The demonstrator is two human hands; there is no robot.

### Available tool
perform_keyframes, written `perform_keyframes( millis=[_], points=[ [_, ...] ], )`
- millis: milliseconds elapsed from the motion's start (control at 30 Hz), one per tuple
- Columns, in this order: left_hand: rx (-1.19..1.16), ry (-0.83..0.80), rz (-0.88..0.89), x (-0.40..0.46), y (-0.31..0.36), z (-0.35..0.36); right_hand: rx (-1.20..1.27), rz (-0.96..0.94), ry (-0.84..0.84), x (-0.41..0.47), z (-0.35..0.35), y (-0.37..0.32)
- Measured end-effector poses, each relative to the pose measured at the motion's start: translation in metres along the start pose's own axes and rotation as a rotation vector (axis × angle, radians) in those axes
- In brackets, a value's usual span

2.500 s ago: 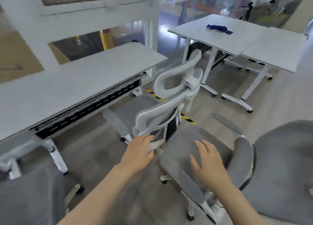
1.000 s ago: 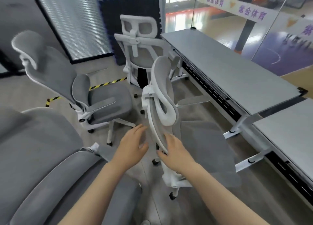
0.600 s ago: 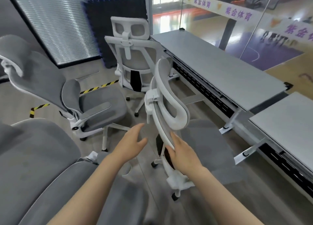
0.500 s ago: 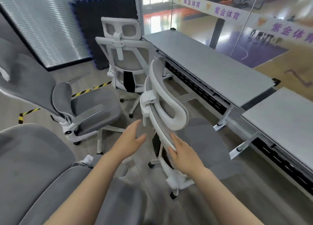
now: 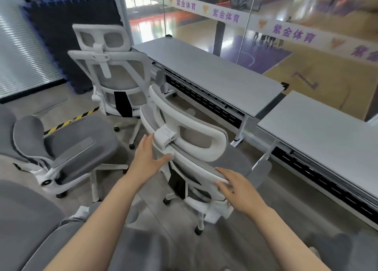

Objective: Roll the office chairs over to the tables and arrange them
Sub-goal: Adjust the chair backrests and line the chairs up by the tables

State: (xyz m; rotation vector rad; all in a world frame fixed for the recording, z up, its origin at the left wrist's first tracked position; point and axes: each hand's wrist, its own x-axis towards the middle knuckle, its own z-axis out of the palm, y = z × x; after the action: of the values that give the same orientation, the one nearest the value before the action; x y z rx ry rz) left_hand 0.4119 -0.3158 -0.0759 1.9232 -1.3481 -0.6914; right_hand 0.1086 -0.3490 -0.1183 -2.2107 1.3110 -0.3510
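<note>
A white-framed office chair with grey mesh (image 5: pixel 200 142) stands right in front of me, its back toward me and its seat toward the long grey table (image 5: pixel 214 76). My left hand (image 5: pixel 149 158) lies flat with spread fingers against the left edge of the backrest, thumb on the rim beside the headrest bracket. My right hand (image 5: pixel 237 187) curls its fingers over the right end of the backrest's top rim. A second grey table (image 5: pixel 319 131) continues the row on the right.
Another white chair (image 5: pixel 108 70) stands at the long table's far end. A grey chair (image 5: pixel 67 144) sits to the left, and a large grey chair (image 5: pixel 30 219) fills the lower left. A glass wall runs behind the tables. Black-yellow tape marks the floor.
The chair has swung round so its back faces me and its seat the table. My right hand slid to the right end of the backrest; my left hand closed in onto its left edge.
</note>
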Motion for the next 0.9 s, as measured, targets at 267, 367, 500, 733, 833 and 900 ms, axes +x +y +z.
perform_keyframes(
  millis=[267,367,500,733,833,900],
  points=[
    [-0.012,-0.003,0.019,0.002,0.003,0.025,0.048,0.153,0.185,-0.015,0.008,0.008],
    [-0.009,-0.006,0.015,0.002,0.005,0.027,0.045,0.164,0.215,-0.019,0.008,0.009],
    [-0.016,0.001,0.033,-0.001,0.009,0.03,0.047,0.16,0.241,-0.029,0.009,0.01],
    [-0.074,-0.062,0.019,0.0,0.015,0.056,0.016,0.208,0.266,-0.052,0.001,0.027],
    [-0.078,-0.094,0.025,0.006,0.024,0.068,0.011,0.228,0.288,-0.057,-0.003,0.036],
    [-0.068,-0.107,0.043,0.011,0.031,0.076,0.005,0.238,0.299,-0.059,-0.005,0.043]
  ],
)
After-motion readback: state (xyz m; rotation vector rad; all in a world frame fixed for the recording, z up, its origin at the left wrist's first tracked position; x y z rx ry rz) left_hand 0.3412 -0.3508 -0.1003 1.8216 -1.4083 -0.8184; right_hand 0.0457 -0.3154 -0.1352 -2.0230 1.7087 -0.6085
